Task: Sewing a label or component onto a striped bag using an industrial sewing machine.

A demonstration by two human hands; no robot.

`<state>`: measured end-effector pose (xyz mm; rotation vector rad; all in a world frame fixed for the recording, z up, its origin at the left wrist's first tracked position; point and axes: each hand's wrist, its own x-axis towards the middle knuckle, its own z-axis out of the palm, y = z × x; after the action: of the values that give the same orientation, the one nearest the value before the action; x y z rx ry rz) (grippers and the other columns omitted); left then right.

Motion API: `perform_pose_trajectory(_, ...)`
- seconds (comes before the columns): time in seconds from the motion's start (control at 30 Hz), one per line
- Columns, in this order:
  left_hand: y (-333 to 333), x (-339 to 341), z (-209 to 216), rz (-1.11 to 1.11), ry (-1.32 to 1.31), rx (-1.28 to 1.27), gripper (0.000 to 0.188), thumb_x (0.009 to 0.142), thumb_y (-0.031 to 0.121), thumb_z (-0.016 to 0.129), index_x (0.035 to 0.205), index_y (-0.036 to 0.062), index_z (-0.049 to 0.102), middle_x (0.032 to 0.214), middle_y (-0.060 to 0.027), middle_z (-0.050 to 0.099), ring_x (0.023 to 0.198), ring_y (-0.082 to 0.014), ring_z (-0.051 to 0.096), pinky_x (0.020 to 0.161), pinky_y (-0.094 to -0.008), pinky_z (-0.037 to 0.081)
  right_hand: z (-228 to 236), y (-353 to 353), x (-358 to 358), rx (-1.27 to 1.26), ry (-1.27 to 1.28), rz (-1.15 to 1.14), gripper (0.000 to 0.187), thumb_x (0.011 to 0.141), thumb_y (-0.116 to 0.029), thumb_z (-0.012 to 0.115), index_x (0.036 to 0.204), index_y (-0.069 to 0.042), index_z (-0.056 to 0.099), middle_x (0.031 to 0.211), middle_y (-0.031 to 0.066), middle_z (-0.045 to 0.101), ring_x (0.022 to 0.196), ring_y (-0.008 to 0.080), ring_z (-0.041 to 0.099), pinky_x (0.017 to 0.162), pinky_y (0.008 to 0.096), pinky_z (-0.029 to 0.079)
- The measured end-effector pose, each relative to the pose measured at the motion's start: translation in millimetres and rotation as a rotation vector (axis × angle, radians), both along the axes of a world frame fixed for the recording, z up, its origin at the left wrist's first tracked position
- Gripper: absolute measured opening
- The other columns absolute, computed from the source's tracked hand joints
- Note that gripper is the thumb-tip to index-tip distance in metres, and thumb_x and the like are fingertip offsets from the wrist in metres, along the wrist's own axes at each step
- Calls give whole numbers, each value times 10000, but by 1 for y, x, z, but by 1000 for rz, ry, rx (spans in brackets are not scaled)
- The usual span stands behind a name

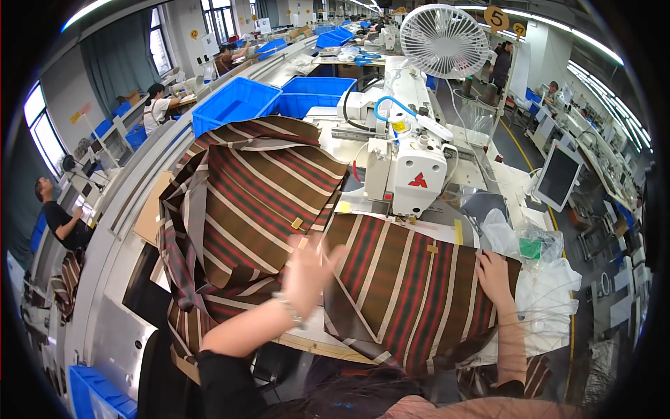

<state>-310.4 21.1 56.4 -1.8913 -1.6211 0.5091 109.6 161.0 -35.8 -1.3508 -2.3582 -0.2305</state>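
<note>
A brown, red and cream striped fabric panel (391, 279) lies on the worktable, partly below the sewing machine head (421, 178). My right hand (494, 278) rests on its right edge, fingers laid on the cloth. Over the panel's left side is my left hand (307, 276), smeared by motion, so its grip does not show. Beyond that hand a larger heap of the same striped fabric (244, 188) spreads left, folded, with grey edging. A small tan tag (296, 223) sits on the heap and a similar tag (433, 248) on the panel.
Blue bins (237, 105) stand behind the heap. A white fan (445, 40) rises above the machine. Crumpled clear plastic bags (541, 279) lie right of the panel, with a tablet screen (558, 176) beyond. Another person (63, 216) works at far left.
</note>
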Motion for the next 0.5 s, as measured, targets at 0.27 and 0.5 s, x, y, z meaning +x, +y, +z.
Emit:
perform_pose_trajectory(0.27,126,109,-103,-211,-146,-313,639,896,432,455,1451,174,272,1409,-242,345,1314,-397,304,1080,-524,171,-19,27,-27,22,-111,87,339,813,-130,599,1145,-84,548,998,76,526,987,253,506,883,404,351)
perform_pose_trajectory(0.5,163,83,-124,-571,-596,-104,573,861,467,516,1297,97,478,1233,-228,497,1178,-375,446,1041,-480,273,-5,49,-30,-95,-103,186,284,822,-117,579,1105,-97,563,908,82,515,933,264,515,828,393,373)
